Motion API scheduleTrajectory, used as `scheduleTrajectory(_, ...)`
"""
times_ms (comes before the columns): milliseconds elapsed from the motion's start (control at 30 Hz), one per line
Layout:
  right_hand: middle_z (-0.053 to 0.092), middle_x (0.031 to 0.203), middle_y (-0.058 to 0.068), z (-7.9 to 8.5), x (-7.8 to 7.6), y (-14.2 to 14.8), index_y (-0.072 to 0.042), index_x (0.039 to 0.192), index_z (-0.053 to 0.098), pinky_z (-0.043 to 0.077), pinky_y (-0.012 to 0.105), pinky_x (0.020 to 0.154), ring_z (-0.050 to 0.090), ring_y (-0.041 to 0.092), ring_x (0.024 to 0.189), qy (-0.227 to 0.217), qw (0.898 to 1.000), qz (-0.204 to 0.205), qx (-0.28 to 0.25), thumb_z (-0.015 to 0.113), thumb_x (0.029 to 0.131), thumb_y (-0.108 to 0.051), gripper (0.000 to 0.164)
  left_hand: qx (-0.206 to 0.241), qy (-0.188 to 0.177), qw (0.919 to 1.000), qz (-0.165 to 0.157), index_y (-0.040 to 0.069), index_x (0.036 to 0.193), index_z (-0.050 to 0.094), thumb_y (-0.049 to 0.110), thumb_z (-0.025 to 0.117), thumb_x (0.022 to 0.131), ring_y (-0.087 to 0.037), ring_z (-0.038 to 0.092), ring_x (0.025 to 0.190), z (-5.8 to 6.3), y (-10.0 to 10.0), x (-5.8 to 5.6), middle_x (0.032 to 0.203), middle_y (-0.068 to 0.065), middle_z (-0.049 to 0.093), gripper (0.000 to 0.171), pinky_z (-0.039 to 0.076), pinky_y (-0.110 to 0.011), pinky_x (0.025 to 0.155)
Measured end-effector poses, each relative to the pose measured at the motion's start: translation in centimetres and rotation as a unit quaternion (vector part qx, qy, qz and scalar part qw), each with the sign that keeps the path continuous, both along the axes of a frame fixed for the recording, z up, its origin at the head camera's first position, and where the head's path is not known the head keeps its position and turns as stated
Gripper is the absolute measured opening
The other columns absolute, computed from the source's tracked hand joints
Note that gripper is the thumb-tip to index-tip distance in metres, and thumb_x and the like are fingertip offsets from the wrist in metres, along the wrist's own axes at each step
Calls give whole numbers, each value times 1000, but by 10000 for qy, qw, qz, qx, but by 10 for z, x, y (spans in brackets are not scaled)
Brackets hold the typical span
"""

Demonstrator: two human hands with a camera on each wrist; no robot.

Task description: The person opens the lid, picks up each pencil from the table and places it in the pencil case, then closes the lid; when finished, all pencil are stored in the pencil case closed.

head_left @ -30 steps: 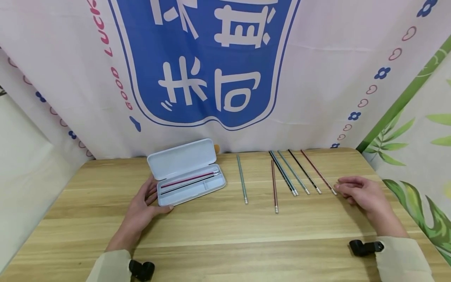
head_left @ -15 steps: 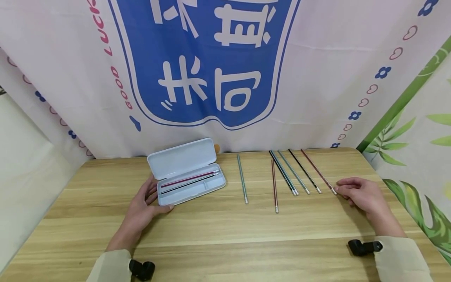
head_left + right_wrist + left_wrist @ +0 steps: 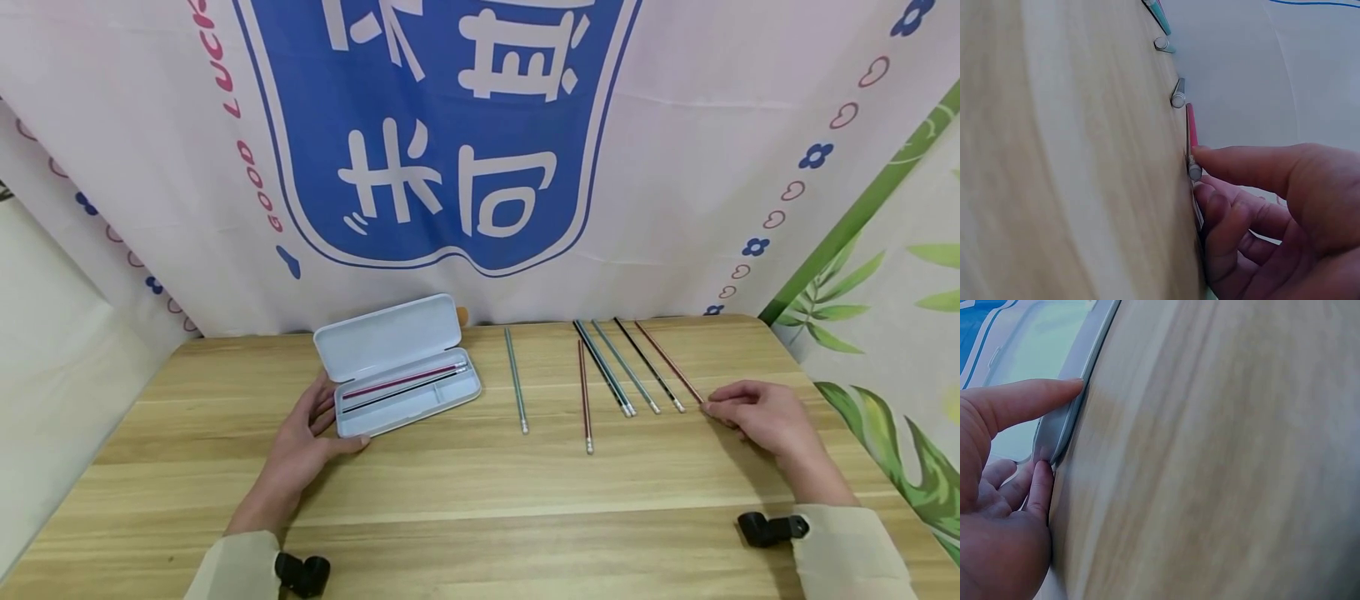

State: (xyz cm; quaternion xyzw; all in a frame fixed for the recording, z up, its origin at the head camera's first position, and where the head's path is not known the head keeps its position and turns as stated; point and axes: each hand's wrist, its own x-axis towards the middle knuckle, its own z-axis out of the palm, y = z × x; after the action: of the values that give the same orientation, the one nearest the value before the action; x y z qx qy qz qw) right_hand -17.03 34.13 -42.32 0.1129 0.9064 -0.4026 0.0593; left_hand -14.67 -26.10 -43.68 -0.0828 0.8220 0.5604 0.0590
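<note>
An open light-blue pencil case (image 3: pixel 453 390) lies at the table's left, its lid (image 3: pixel 386 337) tilted back; a red pencil (image 3: pixel 397 382) and a black pencil (image 3: pixel 397 392) rest inside. My left hand (image 3: pixel 296 450) holds the case's left end; in the left wrist view the thumb presses its front edge and fingertips touch the end. At the right, my right hand (image 3: pixel 768 421) pinches the eraser end of a red pencil (image 3: pixel 667 360) between thumb and fingers. The right wrist view shows this pencil (image 3: pixel 1192 128) low against the tabletop, its metal ferrule under the thumb.
Several pencils lie between case and right hand: a green pencil (image 3: pixel 515 379), another red pencil (image 3: pixel 584 396), a black pencil (image 3: pixel 648 364) and teal ones such as this teal pencil (image 3: pixel 625 367). A printed cloth (image 3: pixel 660 208) hangs behind the wooden table (image 3: pixel 495 517).
My right hand has shifted slightly left, and the red pencil's eraser end has moved left with it. My left hand and the pencil case have stayed put.
</note>
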Motion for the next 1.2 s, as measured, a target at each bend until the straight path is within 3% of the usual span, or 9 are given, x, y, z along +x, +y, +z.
scheduleTrajectory(333, 71, 83, -3, 4, -1, -3, 4, 114, 76, 52, 27, 57, 59, 12, 70, -11, 9987, 186, 464, 78, 98, -32, 39, -9, -58, 10000, 21, 28, 175, -2, 5, 86, 89, -43, 31, 162, 1, 1, 1, 176, -20, 26, 125, 30, -56, 135)
scheduleTrajectory(500, 76, 91, -7, 2, -3, 3, 14, 124, 70, 62, 23, 67, 66, 5, 78, -206, 9982, 357, -427, 70, 104, -24, 43, -17, -59, 10000, 12, 28, 175, -1, 6, 87, 88, -43, 30, 162, 0, 0, 1, 176, -20, 25, 126, 30, -56, 135)
scheduleTrajectory(700, 80, 97, -8, -1, -5, 12, 22, 131, 63, 67, 23, 77, 76, 2, 82, -368, 9853, 394, -1623, 65, 107, -13, 43, 16, -58, 10000, 27, 28, 175, -1, 6, 87, 88, -43, 30, 162, -1, 0, 0, 177, -19, 25, 125, 29, -56, 135)
scheduleTrajectory(1000, 80, 97, -9, 0, -3, 13, 21, 129, 64, 68, 24, 81, 78, 3, 84, -355, 9791, 300, -1980, 65, 107, -9, 38, 5, -64, 10000, 22, 28, 175, -2, 5, 86, 89, -44, 30, 163, -1, 0, 0, 177, -19, 24, 126, 29, -56, 135)
scheduleTrajectory(1200, 80, 95, -11, 1, -3, 12, 8, 121, 75, 68, 24, 84, 78, 4, 87, -264, 9754, 288, -2171, 66, 106, -9, 24, -37, -24, 10000, -6, 27, 175, -2, 5, 87, 88, -44, 31, 162, -1, 0, -1, 176, -20, 26, 126, 30, -56, 135)
